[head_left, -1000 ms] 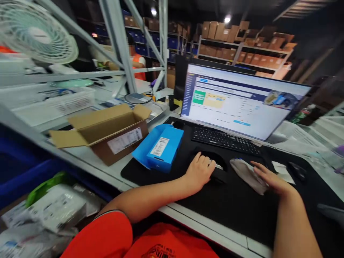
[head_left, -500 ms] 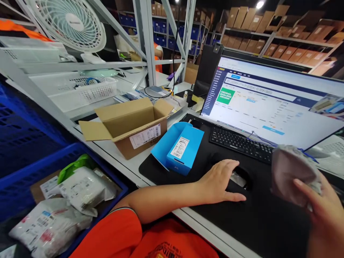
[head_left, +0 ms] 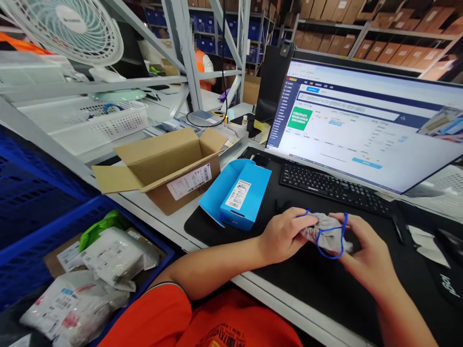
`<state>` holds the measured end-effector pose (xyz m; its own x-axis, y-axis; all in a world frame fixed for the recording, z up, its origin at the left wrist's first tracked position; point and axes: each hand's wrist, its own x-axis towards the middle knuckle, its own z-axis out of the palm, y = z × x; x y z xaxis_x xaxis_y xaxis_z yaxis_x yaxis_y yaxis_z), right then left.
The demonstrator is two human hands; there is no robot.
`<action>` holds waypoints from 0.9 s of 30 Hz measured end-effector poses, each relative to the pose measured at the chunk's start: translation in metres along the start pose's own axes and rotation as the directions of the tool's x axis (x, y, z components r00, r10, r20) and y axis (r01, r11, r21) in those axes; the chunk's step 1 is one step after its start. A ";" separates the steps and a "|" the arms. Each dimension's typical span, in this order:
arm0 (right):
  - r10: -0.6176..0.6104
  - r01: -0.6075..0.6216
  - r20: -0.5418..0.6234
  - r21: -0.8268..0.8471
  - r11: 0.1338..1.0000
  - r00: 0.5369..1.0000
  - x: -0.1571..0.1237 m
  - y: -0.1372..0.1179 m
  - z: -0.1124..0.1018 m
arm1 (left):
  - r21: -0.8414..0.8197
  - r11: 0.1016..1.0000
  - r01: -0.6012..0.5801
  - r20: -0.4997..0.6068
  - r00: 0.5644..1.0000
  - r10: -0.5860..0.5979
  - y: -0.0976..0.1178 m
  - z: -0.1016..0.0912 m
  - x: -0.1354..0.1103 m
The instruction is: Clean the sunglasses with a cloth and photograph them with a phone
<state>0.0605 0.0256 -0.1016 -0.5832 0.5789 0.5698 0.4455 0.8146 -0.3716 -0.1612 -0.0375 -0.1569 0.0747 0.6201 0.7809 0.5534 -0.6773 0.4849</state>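
Grey pouch (head_left: 325, 231): soft cloth, bunched up, was held between both hands just over the mat (head_left: 325, 294).
Left hand (head_left: 284, 236): fingers were closed on the pouch's left end, thumb on top.
Right hand (head_left: 363, 250): fingers were curled under the right end, thumb pressing the cloth, so clamped too.
Cord (head_left: 345, 224): blue and slack, looped out under the pouch and over the right fingertips.
Blue box (head_left: 246, 195): sat beyond the left knuckles, label up, flap open.
Carton (head_left: 170, 166): open, lay further out past the blue box.
Keyboard (head_left: 333, 185): lay just beyond the fingertips, with the lit monitor (head_left: 361, 125) behind it.
Crate (head_left: 43, 226): blue, stood well off the left forearm and held white bags.
Handling (judgement): the cloth looked limp, so a light pinch near each end seemed best. The loop could snag the right fingers and was better kept clear of them. Hands were best kept low over the mat.
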 end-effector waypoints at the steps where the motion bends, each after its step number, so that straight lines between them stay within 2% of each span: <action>1: -0.009 0.005 -0.058 -0.070 0.998 0.998 0.000 -0.004 -0.002 | 0.055 0.998 -0.018 -0.025 1.000 0.020 -0.001 -0.001 -0.001; 4: -0.057 0.001 -0.236 -0.231 0.973 0.970 -0.001 -0.018 -0.007 | 0.217 0.975 -0.055 -0.148 0.985 0.088 -0.004 -0.003 -0.002; 5: -0.100 0.032 -0.259 -0.253 0.967 0.961 -0.002 -0.023 -0.008 | 0.261 0.963 -0.069 -0.156 0.981 0.113 -0.005 -0.003 -0.002; 7: -0.220 0.162 -0.208 -0.264 0.951 0.953 -0.005 -0.030 -0.005 | 0.303 0.944 -0.128 -0.087 0.983 0.161 -0.005 -0.001 -0.003; 10: -0.385 0.358 -0.079 -0.238 0.903 0.919 -0.011 -0.033 0.004 | 0.253 0.946 -0.201 0.049 0.980 0.195 -0.004 0.003 -0.006; 14: -0.468 0.394 -0.153 -0.353 0.849 0.871 -0.017 -0.028 0.011 | 0.128 0.986 -0.109 -0.017 0.994 0.112 -0.003 0.004 -0.004; 18: -0.490 0.405 -0.170 -0.373 0.835 0.855 -0.013 -0.030 0.008 | 0.074 0.987 -0.146 -0.086 0.985 0.152 -0.002 0.002 0.000; 23: -0.476 0.406 -0.128 -0.362 0.839 0.870 -0.005 -0.039 0.003 | 0.073 0.976 -0.203 0.012 0.979 0.203 -0.002 -0.002 0.000; 27: -0.410 0.355 -0.125 -0.320 0.879 0.903 -0.003 -0.045 -0.002 | 0.077 0.970 -0.229 0.084 0.971 0.222 -0.002 -0.006 0.003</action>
<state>0.0433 -0.0130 -0.0845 -0.6245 0.1843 0.7589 0.4018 0.9091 0.1098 -0.1673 -0.0364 -0.1529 0.2651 0.4852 0.8333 0.5838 -0.7685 0.2617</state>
